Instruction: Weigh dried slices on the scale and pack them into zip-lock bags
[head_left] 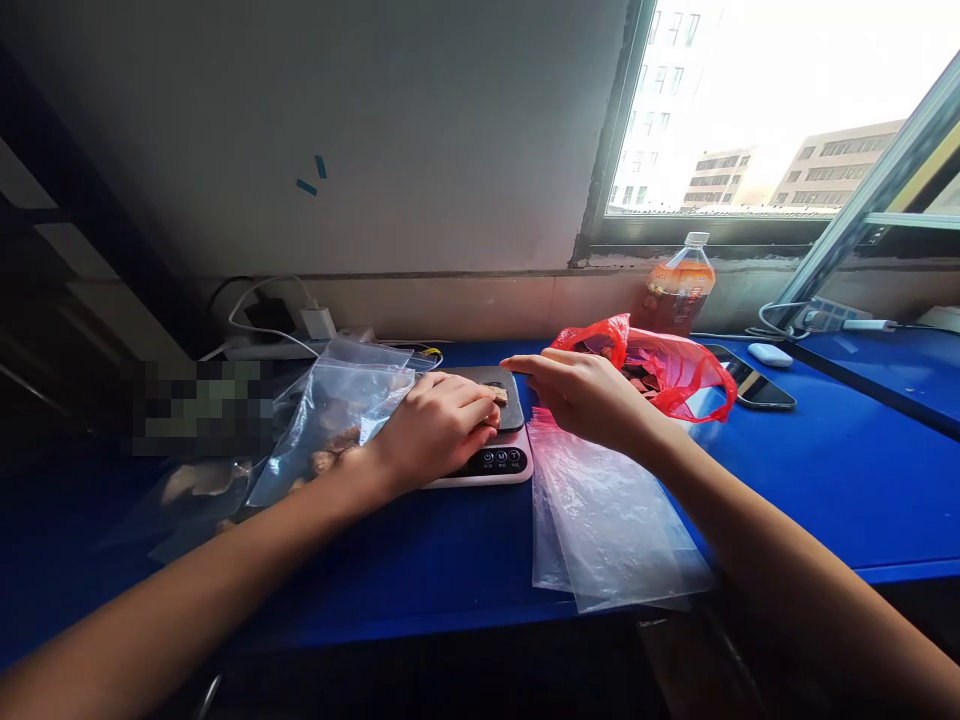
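Left hand (442,425) curls round brown pieces (496,394); right hand (589,395) extends its forefinger.

"How does the left arm (225,580) lie?"
"Stretched far and right, the left hand (441,425) palm down and curled."
"And the right arm (772,545)?"
"Slanting far and left, the right hand (589,392) pointing left, near the other but not touching."
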